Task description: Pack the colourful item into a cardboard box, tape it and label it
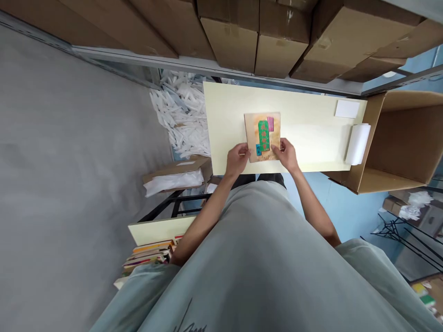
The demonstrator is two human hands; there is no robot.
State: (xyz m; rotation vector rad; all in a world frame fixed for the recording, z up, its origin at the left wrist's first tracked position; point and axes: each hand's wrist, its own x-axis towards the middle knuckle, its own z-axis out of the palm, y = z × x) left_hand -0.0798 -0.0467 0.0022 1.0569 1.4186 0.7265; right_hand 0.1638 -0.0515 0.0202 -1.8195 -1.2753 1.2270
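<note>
A tan book (252,133) with a green title panel, a pink patch and a small blue patch on its cover is in front of me over the cream tabletop (311,124). My left hand (238,160) grips its lower left corner, with the fingers bent around the edge. At the lower right corner my right hand (286,154) pinches it, thumb on the cover and fingers behind. Whether the book rests on the table or is slightly raised I cannot tell.
A white roll (358,144) and a white card (347,109) lie at the table's right end, beside an open cardboard box (404,138). White plastic wrappers (188,115) are heaped at left. Cartons (228,41) fill a shelf beyond. Stacked books (148,256) stand lower left.
</note>
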